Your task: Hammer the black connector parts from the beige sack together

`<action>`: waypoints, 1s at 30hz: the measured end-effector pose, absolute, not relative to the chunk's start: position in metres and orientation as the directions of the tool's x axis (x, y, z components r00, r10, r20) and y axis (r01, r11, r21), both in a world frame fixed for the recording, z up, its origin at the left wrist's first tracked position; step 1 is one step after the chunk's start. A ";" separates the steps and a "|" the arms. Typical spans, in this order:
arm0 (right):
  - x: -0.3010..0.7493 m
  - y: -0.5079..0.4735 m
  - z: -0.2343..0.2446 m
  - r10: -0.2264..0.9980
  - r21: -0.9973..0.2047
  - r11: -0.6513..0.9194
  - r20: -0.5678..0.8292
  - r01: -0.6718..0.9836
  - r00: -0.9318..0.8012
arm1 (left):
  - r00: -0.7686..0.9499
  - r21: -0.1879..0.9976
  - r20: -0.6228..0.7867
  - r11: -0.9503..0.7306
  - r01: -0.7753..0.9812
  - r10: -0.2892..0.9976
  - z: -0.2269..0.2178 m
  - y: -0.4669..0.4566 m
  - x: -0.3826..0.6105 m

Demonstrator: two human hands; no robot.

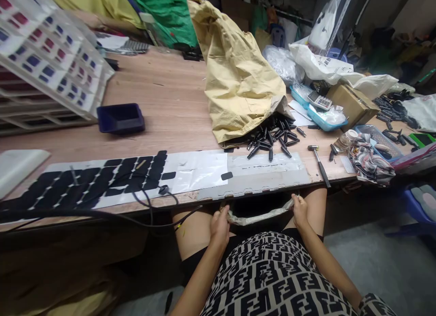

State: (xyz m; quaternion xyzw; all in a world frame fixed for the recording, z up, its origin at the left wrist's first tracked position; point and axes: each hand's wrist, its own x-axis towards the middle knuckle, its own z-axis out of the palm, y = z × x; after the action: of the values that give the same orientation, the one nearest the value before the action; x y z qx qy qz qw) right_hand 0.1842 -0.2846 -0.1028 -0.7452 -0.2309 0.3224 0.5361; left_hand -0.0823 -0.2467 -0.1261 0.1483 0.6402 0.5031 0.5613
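Note:
Below the table edge, my left hand (pixel 220 225) and my right hand (pixel 299 211) each grip one side of the rim of a clear plastic bag (pixel 259 214). The bag hangs open between my knees, its mouth dark, and both hands are closed on its rim. On the table just above lie a grey metal strip (pixel 262 175) and a pile of small black parts (pixel 272 136) spilling from a tan paper sack (pixel 235 75).
A white sheet with black pads (pixel 102 180) and black cables (pixel 150 202) lies at the left. A dark blue tray (pixel 121 117), stacked racks (pixel 44 66), a hammer (pixel 319 161), a cardboard box (pixel 352 105), blue baskets and plastic bags crowd the wooden table (pixel 163 93).

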 end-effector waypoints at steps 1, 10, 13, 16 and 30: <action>0.185 -0.287 -0.097 0.731 -0.944 -0.329 -0.245 0.015 0.636 | -0.302 0.819 -0.562 0.467 -0.335 0.770 -0.121 -0.253 -0.084; 0.211 -0.320 -0.017 0.891 -0.783 -0.252 0.042 0.569 0.452 | 0.010 0.835 0.200 -0.176 0.522 0.980 -0.036 -0.277 -0.085; 0.235 -0.304 0.008 0.804 -0.708 -0.196 0.280 0.678 0.524 | 0.093 0.793 0.277 -0.283 0.540 0.956 -0.018 -0.225 -0.059; 0.261 -0.274 0.017 0.731 -0.589 -0.179 0.456 0.788 0.507 | 0.024 0.757 0.310 -0.262 0.598 0.951 -0.012 -0.157 -0.030; 0.292 -0.220 -0.011 0.699 -0.194 -0.633 0.272 0.750 0.661 | 0.030 0.715 0.277 -0.226 0.662 0.960 -0.044 -0.090 -0.015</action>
State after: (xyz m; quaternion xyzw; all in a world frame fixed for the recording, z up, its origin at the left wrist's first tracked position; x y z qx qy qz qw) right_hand 0.2925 -0.2197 -0.0111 -0.8994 -0.4028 -0.0859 0.1466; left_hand -0.0147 -0.0904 -0.0443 0.6889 0.5887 0.3723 0.2006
